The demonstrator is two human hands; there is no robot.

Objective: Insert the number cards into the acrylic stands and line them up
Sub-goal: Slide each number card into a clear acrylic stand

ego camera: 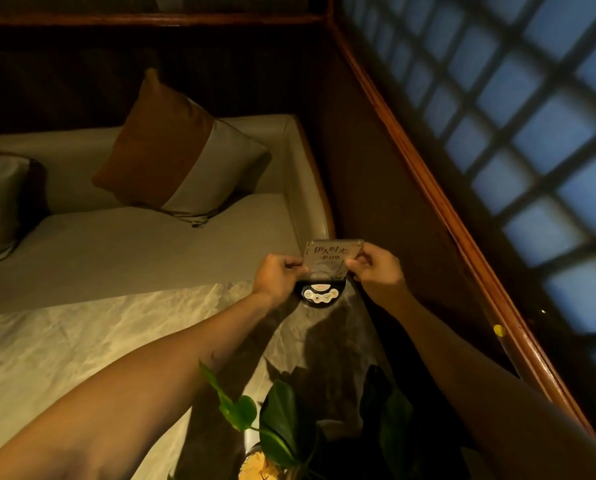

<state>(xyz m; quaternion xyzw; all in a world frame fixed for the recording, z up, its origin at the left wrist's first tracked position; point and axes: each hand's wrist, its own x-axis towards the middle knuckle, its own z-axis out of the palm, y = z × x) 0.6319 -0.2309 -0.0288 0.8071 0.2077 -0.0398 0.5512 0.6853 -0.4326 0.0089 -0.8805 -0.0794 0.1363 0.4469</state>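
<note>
A clear acrylic stand [331,258] with a number card reading "09" inside stands upright at the far right end of the marble table [82,341]. My left hand [277,278] pinches its left edge. My right hand [376,263] pinches its right edge. The stand's foot sits in or just behind a black round call-button base [320,294] with several pale buttons; I cannot tell which.
A leafy potted plant [282,420] stands close below, between my forearms. Beyond the table is a grey sofa [144,251] with an orange-and-grey cushion [172,154]. A dark wooden wall [393,188] and latticed window [531,133] close off the right side.
</note>
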